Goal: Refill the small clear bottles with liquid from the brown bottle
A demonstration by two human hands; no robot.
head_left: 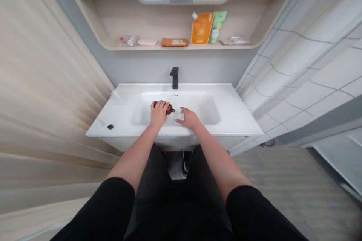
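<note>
My left hand is wrapped around a brown bottle, tipped on its side with its dark neck pointing right. The neck meets a small clear container, which my right hand grips with thumb and fingers. Whether liquid is flowing between them is too small to tell. Both hands are over the white sink basin. On the countertop to the left lies a round black cap.
A black faucet rises behind the basin. A whitish pump top stands at the counter's left. The shelf above holds an orange pouch, a green tube and a pink soap-like bar. A curtain hangs at left.
</note>
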